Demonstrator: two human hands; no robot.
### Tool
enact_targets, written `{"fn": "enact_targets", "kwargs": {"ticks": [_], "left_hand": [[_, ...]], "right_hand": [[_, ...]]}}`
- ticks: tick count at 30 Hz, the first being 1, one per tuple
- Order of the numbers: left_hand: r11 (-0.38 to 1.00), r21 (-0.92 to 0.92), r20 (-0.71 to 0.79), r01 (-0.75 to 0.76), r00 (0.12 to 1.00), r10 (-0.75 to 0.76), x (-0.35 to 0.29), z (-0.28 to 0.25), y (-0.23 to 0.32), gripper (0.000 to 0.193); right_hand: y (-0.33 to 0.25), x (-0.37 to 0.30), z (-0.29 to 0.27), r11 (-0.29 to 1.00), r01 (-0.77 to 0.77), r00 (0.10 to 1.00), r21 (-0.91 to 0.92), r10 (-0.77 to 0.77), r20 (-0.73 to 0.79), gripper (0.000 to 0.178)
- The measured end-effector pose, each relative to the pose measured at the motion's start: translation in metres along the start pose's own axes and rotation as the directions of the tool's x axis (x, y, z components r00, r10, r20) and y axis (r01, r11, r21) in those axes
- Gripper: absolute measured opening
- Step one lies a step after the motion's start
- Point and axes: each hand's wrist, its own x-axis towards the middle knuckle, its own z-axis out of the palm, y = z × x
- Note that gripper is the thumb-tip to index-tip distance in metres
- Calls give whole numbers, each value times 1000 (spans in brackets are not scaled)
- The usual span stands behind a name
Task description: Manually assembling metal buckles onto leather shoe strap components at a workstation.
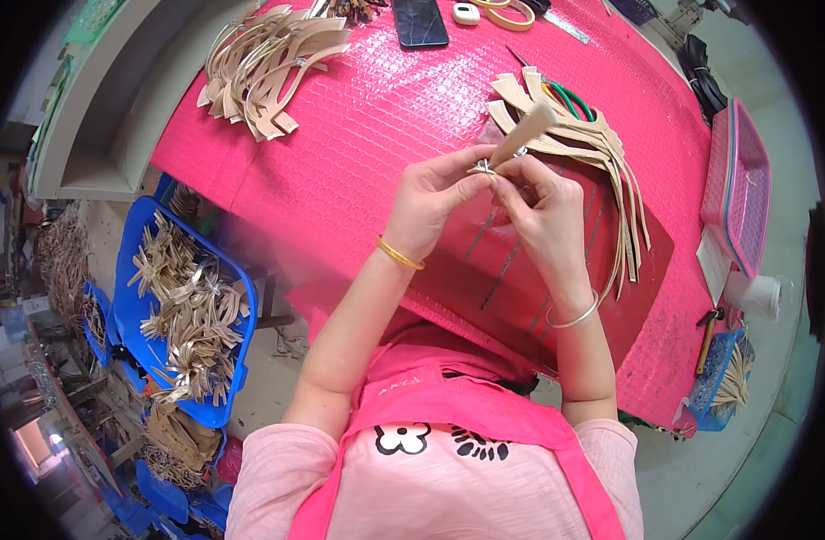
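Over the dark red sheet (628, 306) on the table, my two hands meet at a beige strap (524, 135) with a small silvery metal piece, perhaps a buckle, at its lower end. My left hand (435, 193) pinches that end between thumb and fingers. Close beside it, my right hand (549, 200) is closed on the same strap, whose other end sticks up and away from me. Just beyond my right hand lies a bundle of beige straps (597, 135), with green-handled scissors (572, 97) partly under it.
A second pile of straps (269, 72) lies at the far left of the pink table. A phone (420, 22), white case (466, 13) and tape roll (511, 16) sit at the back. Left stands a blue basket (243, 360) of straps; right, a pink basket (732, 193) and a hammer (706, 342).
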Motion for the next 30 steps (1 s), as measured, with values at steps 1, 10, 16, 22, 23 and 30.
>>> {"fn": "enact_targets", "kwargs": {"ticks": [1, 10, 16, 22, 23, 30], "left_hand": [[1000, -1, 2, 0, 1000, 0, 1, -2, 4, 32], [980, 130, 144, 148, 976, -166, 5, -4, 35, 27], [950, 167, -57, 265, 964, -259, -17, 9, 34, 24], [992, -55, -65, 111, 991, -115, -13, 27, 11, 21], [992, -58, -60, 114, 991, -117, -14, 33, 12, 21], [996, 84, -231, -40, 971, 58, -21, 53, 14, 18]], "right_hand": [[-1, 1, -1, 1000, 5, 1000, 6, -5, 10, 10], [6, -11, 6, 849, -228, 973, 477, 176, 151, 19], [9, -17, 7, 891, -76, 996, 448, 89, -8, 8], [-15, -29, -9, 977, 202, 947, -72, -213, -241, 5], [-19, -33, -17, 989, 145, 965, 10, -139, -224, 9], [-13, -24, -33, 781, 558, 800, -278, -596, -70, 25]]}}
